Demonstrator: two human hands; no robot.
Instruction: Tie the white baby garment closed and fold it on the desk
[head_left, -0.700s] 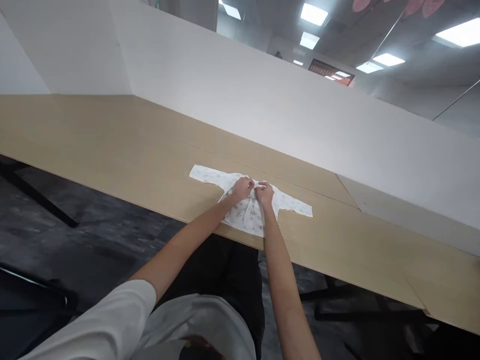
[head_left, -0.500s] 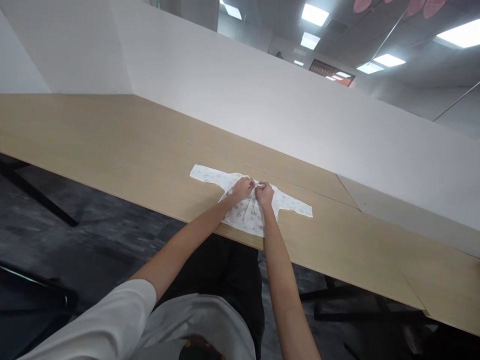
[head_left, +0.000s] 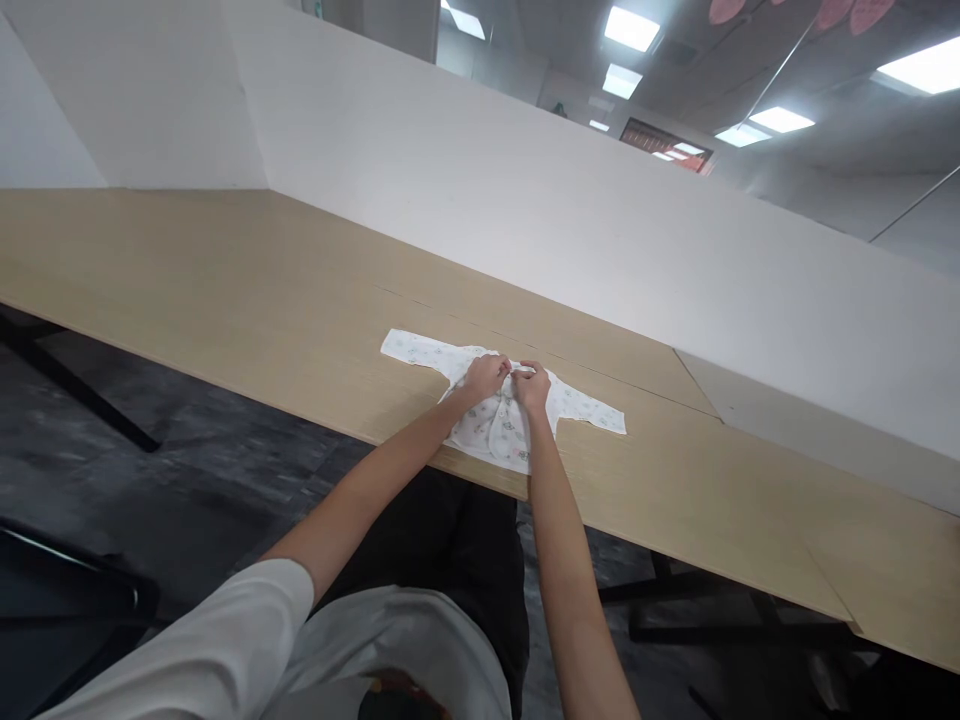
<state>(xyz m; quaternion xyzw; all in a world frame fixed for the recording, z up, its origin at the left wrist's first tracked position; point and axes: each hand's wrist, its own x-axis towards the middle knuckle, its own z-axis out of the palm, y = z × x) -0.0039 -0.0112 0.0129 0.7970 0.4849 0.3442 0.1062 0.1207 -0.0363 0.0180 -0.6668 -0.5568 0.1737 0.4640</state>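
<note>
Wooden table (head_left: 225, 290) (one baby shirt (head_left: 577, 405) flat)

Short white sleeve (head_left: 247, 620), bare forearms, dark trousers (head_left: 450, 540)

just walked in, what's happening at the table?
A person in a white T-shirt has both hands on a small printed baby shirt that lies flat on a light wooden table, sleeves spread to either side. The left hand and right hand meet at the neckline, fingers pinching the fabric where the front panels come together. The hem sits right at the near table edge. A white partition runs along the far side of the table.
</note>
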